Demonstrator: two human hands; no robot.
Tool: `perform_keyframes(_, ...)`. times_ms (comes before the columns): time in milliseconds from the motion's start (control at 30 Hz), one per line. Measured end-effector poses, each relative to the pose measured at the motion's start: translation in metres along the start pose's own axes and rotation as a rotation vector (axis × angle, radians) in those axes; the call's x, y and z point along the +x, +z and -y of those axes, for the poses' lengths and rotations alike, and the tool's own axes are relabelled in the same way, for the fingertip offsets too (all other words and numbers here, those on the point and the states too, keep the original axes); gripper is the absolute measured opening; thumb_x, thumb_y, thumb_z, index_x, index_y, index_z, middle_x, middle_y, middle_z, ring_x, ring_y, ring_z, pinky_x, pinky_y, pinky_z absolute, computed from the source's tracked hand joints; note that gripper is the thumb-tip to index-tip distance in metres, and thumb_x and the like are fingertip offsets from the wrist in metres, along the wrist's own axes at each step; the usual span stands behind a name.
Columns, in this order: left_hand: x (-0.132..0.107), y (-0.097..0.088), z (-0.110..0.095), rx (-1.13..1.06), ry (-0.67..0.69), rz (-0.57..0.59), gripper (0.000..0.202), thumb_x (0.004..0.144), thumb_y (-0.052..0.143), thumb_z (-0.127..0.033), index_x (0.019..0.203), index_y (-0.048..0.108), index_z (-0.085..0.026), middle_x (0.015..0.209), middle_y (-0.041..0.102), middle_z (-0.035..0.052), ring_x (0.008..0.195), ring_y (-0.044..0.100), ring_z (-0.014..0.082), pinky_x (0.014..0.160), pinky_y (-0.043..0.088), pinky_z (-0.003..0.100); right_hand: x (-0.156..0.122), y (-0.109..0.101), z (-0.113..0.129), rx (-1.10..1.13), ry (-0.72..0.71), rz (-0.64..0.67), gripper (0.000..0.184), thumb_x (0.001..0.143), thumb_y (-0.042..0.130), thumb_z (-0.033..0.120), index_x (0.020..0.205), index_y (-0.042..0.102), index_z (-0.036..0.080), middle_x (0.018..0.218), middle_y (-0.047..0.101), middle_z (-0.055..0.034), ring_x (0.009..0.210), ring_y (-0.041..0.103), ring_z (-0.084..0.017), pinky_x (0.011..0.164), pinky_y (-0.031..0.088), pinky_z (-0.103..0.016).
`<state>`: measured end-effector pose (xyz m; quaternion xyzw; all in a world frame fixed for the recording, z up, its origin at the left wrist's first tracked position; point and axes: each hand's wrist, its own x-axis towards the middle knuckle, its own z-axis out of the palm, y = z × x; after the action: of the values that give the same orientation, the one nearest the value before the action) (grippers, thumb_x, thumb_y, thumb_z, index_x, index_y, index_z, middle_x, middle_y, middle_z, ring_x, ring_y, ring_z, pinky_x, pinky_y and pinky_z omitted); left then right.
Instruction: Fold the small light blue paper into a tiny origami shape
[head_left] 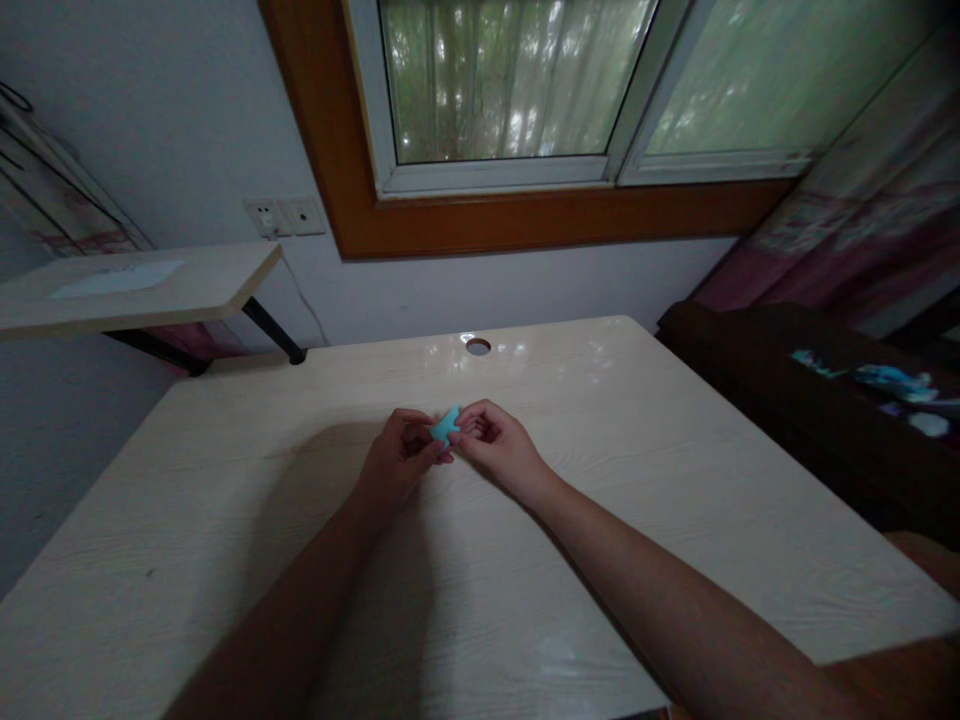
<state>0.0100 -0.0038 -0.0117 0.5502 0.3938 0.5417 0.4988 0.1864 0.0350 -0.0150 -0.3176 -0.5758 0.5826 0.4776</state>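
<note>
Head view, I note both forearms entering from 6 o'clock over the table [675, 480]. Left hand [396, 455] and right hand [495, 447] meet at centre, fingertips pinched on a blue piece [445, 425] between them. I judge it light and soft; grip its edges. Bare tabletop all round; cable hole [478, 346] at 12 o'clock, window [510, 90] beyond.

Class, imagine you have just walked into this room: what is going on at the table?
A person's left hand and right hand together pinch a small turquoise piece at their fingertips, over the middle of a pale wooden table. It is too small to tell what it is. A round cable hole lies beyond the hands, near the table's far edge.
</note>
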Motion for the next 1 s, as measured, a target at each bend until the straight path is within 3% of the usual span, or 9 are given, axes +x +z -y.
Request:
perform_keyframes(533,0.004,-0.003,0.007,0.053,-0.020,-0.015,0.045,0.075,0.079,-0.027,0.109,0.050,-0.022,0.069,0.063,-0.0055,0.065,0.068,0.0141,0.068,0.057,0.029,0.000,0.001,0.002,0.010,0.009,0.006,0.027,0.071,0.080,0.032,0.085,0.059,0.021,0.074,0.064,0.0024,0.064,0.058,-0.011,0.063,0.047,-0.025)
perform_keyframes(1000,0.004,0.000,-0.006,-0.004,-0.114,0.007,0.042,0.075,0.079,-0.030,0.105,0.051,-0.020,0.066,0.063,-0.0060,0.063,0.070,0.0154,0.065,0.057,0.029,0.002,0.002,0.001,0.070,0.035,0.004,0.030,0.070,0.081,0.035,0.082,0.057,0.021,0.075,0.063,0.0021,0.067,0.059,-0.013,0.064,0.045,-0.027)
